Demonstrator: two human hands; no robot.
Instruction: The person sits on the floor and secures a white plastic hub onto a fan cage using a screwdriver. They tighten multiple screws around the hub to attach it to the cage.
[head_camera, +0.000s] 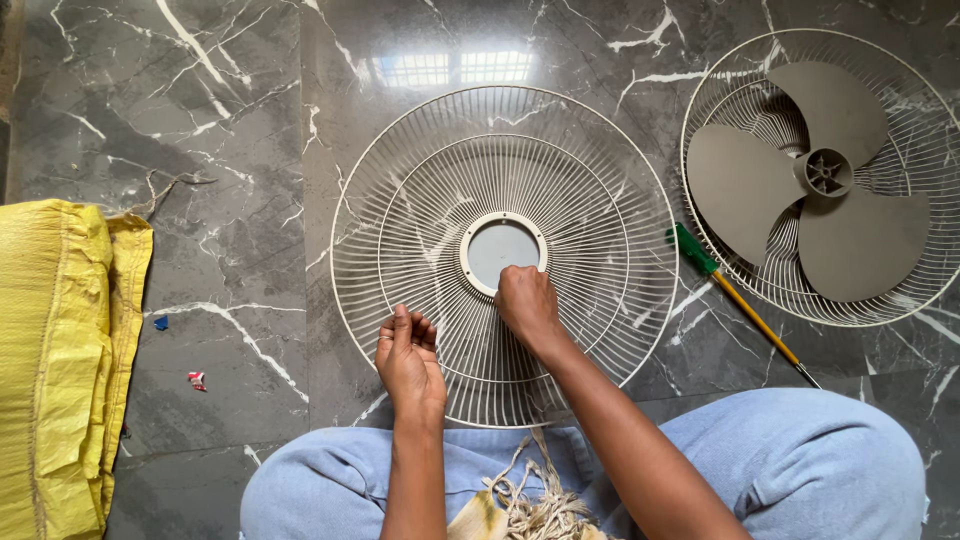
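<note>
1. A white wire fan guard (590, 190) lies flat on the dark marble floor (230, 120), right in front of the seated person's knees — both hands work on it.

2. The right hand (526, 303) rests at the lower edge of the guard's round centre ring (475, 232). Its fingers are curled in tight, as if pinching the ring's rim or something small there; what lies between the fingertips is hidden, so I cannot tell whether that grip holds anything beyond the ring itself.

3. The left hand (407, 355) sits over the wires at the guard's lower left. The fingers are bunched together and pointing up, half closed, touching or just above the wires — whether they grasp a wire cannot be told.

4. Judged from this, the step in hand is work at the centre ring: the right hand handles the hub while the left steadies the frame.

5. The next move seems to call for a firm hold on the frame with the left hand, so the guard does not slide on the glossy floor, and a small, careful motion of the right fingers at the ring.

6. To the right, well apart from the hands, lies a second guard (720, 90) with a grey three-blade fan blade (850, 230) resting in it. A screwdriver (740, 300) with a green and yellow handle lies between the two guards, untouched.

7. A yellow sack (50, 330) lies at the left, with small scraps (196, 380) on the floor near it.
</note>
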